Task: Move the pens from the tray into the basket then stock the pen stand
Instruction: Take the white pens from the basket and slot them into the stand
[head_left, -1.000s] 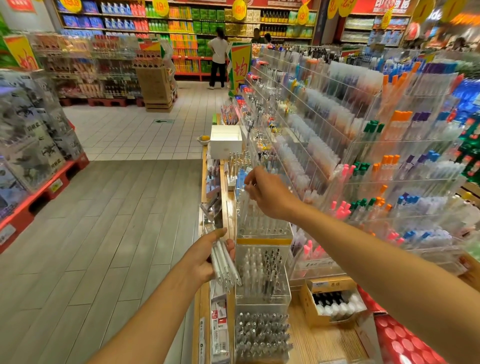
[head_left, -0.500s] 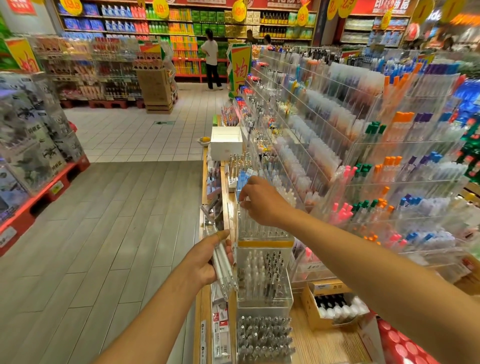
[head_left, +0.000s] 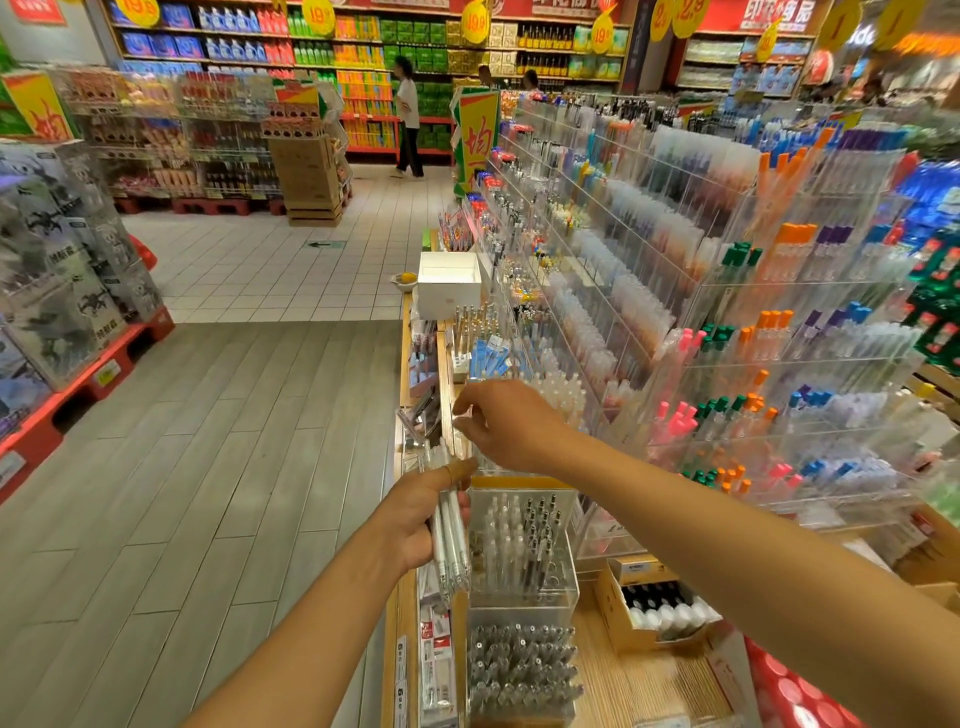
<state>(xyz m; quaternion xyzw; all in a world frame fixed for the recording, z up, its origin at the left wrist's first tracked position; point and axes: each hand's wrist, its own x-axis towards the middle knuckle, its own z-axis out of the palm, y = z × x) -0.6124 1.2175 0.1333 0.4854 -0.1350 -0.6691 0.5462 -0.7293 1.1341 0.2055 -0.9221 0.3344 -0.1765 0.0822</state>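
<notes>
**A:** ok so what's going on with the hands here, lower middle of the frame?

**B:** left hand (head_left: 415, 519) is wrapped around a bunch of pens (head_left: 451, 540), held upright just beside the left wall of the clear stand (head_left: 522, 545). My guess is it's acting as the supply: keep the bundle right next to the stand so each trip is short.

**A:** and the right hand (head_left: 506, 423)?

**B:** sits just above the bundle's top ends, thumb and forefinger curled together like a pinch. Looks like it's picking one pen off the top, but I honestly can't tell if there's anything between the fingertips, too small and the pens are see-through.

**A:** why upright?

**B:** probably because the stand's slots already hold pens standing on end, so they can go straight in without flipping.

**A:** any tray or basket?

**B:** can't pick one out. There's a cardboard box (head_left: 649, 608) of pens at lower right and a white box (head_left: 449, 283) further up the shelf, neither being touched. So I'd say we're on the stocking part.
</notes>
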